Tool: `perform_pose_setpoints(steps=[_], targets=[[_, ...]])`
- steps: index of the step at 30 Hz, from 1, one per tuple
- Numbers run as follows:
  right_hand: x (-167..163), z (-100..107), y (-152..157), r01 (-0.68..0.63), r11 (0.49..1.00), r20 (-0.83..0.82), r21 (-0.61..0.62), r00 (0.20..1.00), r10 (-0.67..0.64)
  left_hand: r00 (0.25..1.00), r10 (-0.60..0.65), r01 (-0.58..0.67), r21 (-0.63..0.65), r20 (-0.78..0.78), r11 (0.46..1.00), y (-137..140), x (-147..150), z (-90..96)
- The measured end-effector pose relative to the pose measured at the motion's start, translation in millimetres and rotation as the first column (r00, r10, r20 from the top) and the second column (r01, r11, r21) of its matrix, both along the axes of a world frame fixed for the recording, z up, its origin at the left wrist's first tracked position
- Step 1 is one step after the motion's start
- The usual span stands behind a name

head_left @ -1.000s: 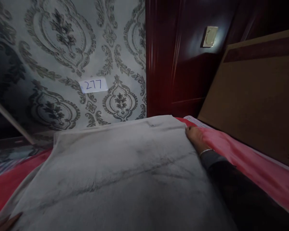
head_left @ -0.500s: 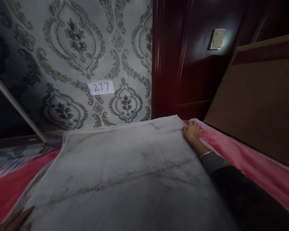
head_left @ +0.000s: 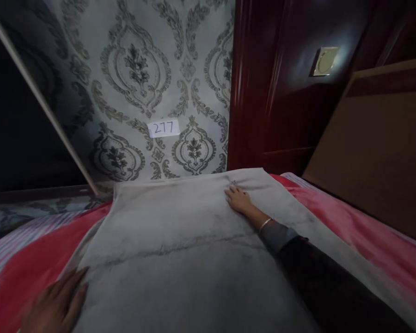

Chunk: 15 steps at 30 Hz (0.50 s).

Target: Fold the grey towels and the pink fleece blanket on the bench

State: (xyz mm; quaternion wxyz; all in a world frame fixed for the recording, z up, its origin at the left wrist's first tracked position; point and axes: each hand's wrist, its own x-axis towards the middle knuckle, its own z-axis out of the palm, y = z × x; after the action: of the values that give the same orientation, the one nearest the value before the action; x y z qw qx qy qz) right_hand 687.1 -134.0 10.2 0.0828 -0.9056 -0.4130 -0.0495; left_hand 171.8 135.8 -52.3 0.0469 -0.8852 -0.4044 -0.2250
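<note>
Patterned wall (head_left: pixel 138 69), one card (head_left: pixel 163 128), one blanket (head_left: pixel 180 282), left hand (head_left: pixel 57 303) and right hand (head_left: pixel 238 200) atop, both grips unclenched

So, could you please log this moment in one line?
grey cloth: over red cover | left hand: at left edge | right hand: atop far end

Unobstructed surface runs across the grey blanket (head_left: pixel 180 286) between the person's left hand (head_left: pixel 57 303) and right hand (head_left: pixel 238 200). At the red cover's (head_left: pixel 336 215) far edge, the patterned wall (head_left: pixel 201 60) blocks passage; the brown board (head_left: pixel 377 148) bounds its right edge.
</note>
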Motion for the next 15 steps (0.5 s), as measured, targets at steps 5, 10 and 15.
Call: perform_pose_setpoints(steps=[5, 10, 15], targets=[[-60, -20, -31, -0.303, 0.952, -0.011, -0.047, 0.953, 0.303, 0.991, -0.125, 0.128, 0.084, -0.04, 0.988, -35, 18, 26.4], [-56, -23, -74, -0.112, 0.985, -0.012, -0.133, 0.994, 0.112, 0.947, -0.246, 0.251, -0.003, -0.207, 0.968, -41, 30, 27.5], [-41, -27, -142, 0.2, 0.973, -0.064, -0.118, 0.976, -0.209, 0.969, -0.152, 0.157, 0.008, -0.196, 0.988, -39, 29, 24.7]])
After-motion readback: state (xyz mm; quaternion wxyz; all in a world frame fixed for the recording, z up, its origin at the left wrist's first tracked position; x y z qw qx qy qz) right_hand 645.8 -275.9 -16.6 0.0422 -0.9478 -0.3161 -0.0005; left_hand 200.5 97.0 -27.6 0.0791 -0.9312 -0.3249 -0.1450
